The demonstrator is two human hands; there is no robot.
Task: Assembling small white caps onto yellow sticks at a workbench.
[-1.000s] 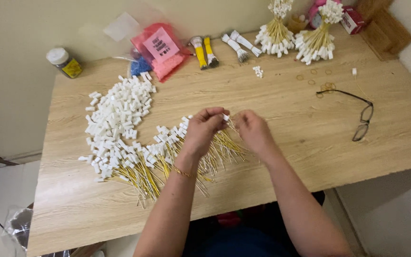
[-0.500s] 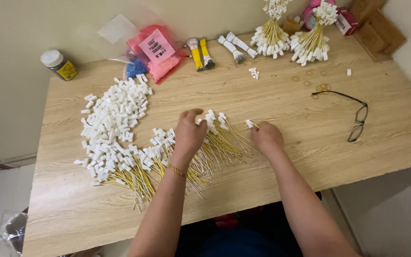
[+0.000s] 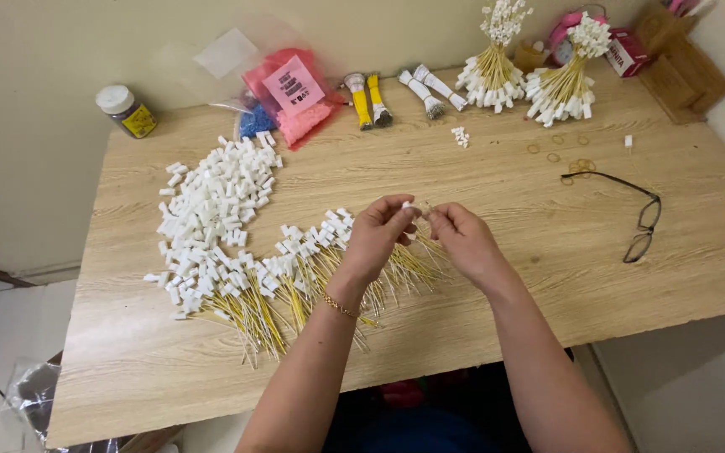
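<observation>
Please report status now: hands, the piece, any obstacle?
Left hand and right hand pinch one small white plastic connector. Raised above yellow wire pile. Nothing blocking.

Between our left hand [image 3: 377, 237] and right hand [image 3: 463, 243] we pinch a small white piece [image 3: 409, 205], too small and too covered by fingertips for us to tell its shape or how tight either grip is. Our hands and forearms hide part of the yellow wires [image 3: 396, 268] lying on the tabletop [image 3: 505, 294], whose near left corner the bottom edge cuts off. At the top edge, the pink clock [image 3: 565, 25] sits half behind a bundle of capped wires [image 3: 565, 84], and the wooden holder [image 3: 685, 59] is cropped.
</observation>
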